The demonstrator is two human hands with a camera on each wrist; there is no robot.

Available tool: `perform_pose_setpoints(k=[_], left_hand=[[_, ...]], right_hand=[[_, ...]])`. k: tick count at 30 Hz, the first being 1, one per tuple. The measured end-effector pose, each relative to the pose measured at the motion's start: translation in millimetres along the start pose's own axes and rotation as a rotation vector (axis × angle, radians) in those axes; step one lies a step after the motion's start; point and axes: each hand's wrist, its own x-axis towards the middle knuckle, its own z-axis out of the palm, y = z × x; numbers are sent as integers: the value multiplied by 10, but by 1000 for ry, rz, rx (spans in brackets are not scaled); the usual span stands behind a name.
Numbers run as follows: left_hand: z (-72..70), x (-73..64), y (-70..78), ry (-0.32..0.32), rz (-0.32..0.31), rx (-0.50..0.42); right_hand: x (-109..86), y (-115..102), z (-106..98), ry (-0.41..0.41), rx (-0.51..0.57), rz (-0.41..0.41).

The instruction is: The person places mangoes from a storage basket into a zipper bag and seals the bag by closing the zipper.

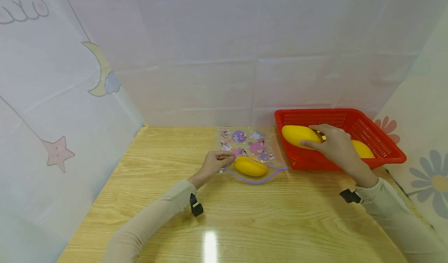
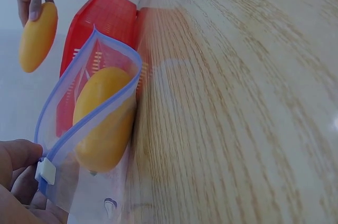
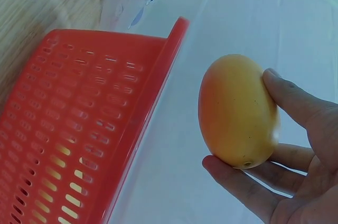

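Observation:
A clear zip bag [image 1: 276, 158] with purple and pink cartoon prints lies on the table, its purple-edged mouth spread apart. Inside it is one yellow mango [image 1: 249, 167]. My left hand [image 1: 212, 164] pinches the bag's left corner at the mouth, beside the white slider [image 2: 46, 171]. My right hand [image 1: 336, 145] grips a second yellow mango [image 1: 296, 135] between thumb and fingers, held up over the near left side of the red basket [image 1: 388, 156]. The right wrist view shows this mango [image 3: 237, 110] above the basket's rim.
Another yellow mango [image 1: 363, 149] sits in the slotted basket, at the table's back right. Behind the wooden table [image 1: 168, 154] hangs a pale printed cloth [image 1: 196, 80], with more cloth at left and right. Each wrist bears a small black camera.

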Motion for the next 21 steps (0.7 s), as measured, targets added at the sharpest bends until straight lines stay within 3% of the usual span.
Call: perform_pose_setpoints(k=[12,21], left_hand=[[12,-15,21,-1,26,38],[10,-3,-6,4,15,17]], right_hand=[[-24,-51,98,14,-8,-59],[-59,-132,138,5,51,-70]])
